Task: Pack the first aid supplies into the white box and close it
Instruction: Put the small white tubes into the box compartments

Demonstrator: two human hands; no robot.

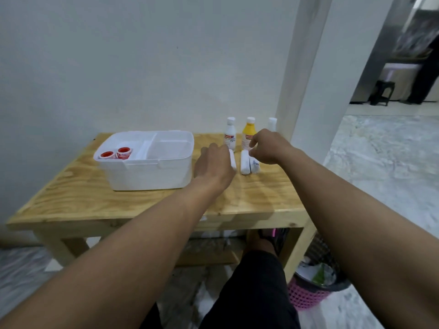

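An open white box (152, 173) stands on the wooden table (99, 198), with two red-and-white tape rolls (116, 154) in its left compartment. To its right lie white bandage rolls (245, 162) side by side. My left hand (213, 162) rests over the leftmost roll (232, 159), fingers curled down on it. My right hand (268, 147) hovers over the rightmost rolls, fingers bent and touching them. Behind stand a white bottle (230, 134), a yellow bottle (248, 132) and a third white bottle (272, 123), partly hidden by my right hand.
A white wall runs behind the table and a white pillar (306, 67) stands at its right rear corner. Under the table's right end sits a pink waste basket (311, 293). My leg (249, 293) is under the front edge.
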